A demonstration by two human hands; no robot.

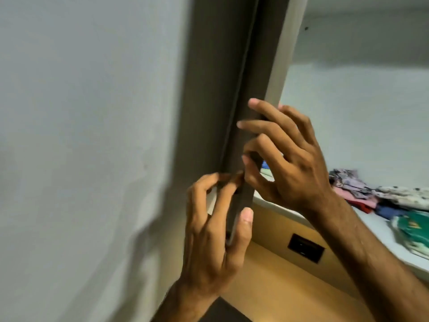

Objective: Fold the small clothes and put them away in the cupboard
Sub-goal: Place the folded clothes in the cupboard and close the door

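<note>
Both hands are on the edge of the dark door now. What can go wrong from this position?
1. The left hand and right hand both wrap the edge of the dark door; if it swings towards the frame, fingers may get pinched.
2. The folded clothes lie close to the front edge of the shelf, so the door could catch them.

We see both hands on the dark edge of the cupboard door point(234, 94). The left hand point(216, 231) grips it low, thumb on the near side, fingers curled behind. The right hand point(285, 156) holds it higher, fingers spread across the edge. Behind, folded clothes point(380, 196) lie on a pale shelf point(371, 228). Below it sits a wooden drawer point(274, 275) with a dark handle point(306, 248).
</note>
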